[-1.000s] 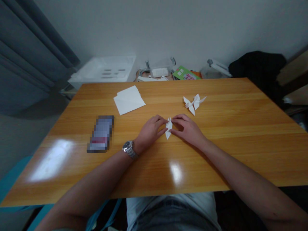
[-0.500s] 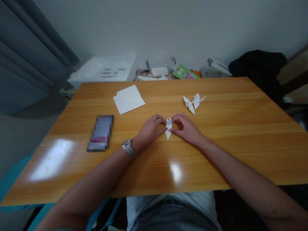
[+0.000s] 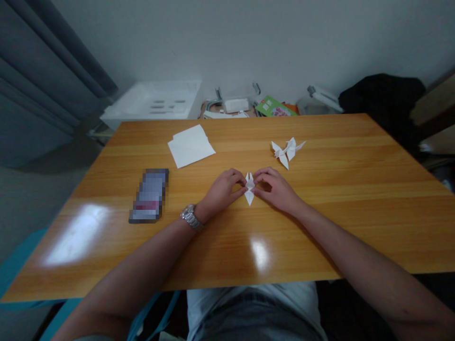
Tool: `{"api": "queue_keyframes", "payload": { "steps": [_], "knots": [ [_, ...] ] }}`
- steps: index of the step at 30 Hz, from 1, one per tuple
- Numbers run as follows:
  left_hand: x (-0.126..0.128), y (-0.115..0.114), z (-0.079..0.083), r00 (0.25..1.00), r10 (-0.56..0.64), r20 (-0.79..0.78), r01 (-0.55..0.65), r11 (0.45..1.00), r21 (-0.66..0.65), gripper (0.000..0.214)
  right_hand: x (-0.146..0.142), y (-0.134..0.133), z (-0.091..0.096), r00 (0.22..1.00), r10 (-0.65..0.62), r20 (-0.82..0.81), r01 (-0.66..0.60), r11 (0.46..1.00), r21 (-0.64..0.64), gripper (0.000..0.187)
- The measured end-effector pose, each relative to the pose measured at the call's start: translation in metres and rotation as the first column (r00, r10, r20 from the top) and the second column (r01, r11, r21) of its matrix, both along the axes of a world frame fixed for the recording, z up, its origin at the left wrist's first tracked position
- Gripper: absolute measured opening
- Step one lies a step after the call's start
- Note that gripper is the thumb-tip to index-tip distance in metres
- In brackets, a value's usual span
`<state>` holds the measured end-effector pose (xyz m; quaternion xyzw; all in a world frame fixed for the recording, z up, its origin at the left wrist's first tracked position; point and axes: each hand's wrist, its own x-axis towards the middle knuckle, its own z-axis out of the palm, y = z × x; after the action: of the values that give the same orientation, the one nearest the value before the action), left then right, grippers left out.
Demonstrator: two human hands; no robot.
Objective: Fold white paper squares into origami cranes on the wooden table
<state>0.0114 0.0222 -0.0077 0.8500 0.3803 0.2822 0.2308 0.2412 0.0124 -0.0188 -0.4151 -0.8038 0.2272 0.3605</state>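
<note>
A pale wall (image 3: 249, 38) fills the far side of the scene, with a grey-blue curtain (image 3: 46, 80) hanging at the far left. The wide wooden bench (image 3: 320, 241) runs across the view, its near edge crossing just above the person's pale shirt (image 3: 252, 303). Beyond the far edge of the bench sit a white plastic tray (image 3: 152, 102), a clear plastic box (image 3: 234, 103), a green booklet (image 3: 275, 106) and a heap of black cloth (image 3: 380, 97); the bench edge cuts off their lower parts, and the clutter among them is too small to make out.

On the bench, a stack of white paper sheets (image 3: 191, 147) lies far left of centre, and a smartphone (image 3: 149, 195) lies face up at the left, its screen pixelated and unreadable. A pair of white origami cranes (image 3: 287, 152) rests far right of centre, overlapping so that their separate outlines are hard to follow.

A small folded white paper figure (image 3: 250, 195) stands near the bench's middle, between the left hand (image 3: 222, 193) and the right hand (image 3: 277, 191). Both hands curl inward and pinch it from either side, their fingertips hiding part of its folds. A metal wristwatch (image 3: 191, 218) circles the left wrist.
</note>
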Motion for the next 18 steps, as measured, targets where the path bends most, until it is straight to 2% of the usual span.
{"api": "queue_keyframes", "payload": {
  "steps": [12,18],
  "knots": [
    [0.000,0.000,-0.001,1.000,-0.001,0.004,0.001,1.000,0.006,0.008,-0.001,-0.005,0.006,0.999,0.004,0.039,-0.006,0.999,0.042,0.003],
    [0.000,-0.001,0.001,0.999,-0.031,-0.012,0.031,0.999,0.024,0.009,0.000,-0.006,0.010,0.996,0.044,0.073,-0.047,0.998,0.045,0.005]
  ]
}}
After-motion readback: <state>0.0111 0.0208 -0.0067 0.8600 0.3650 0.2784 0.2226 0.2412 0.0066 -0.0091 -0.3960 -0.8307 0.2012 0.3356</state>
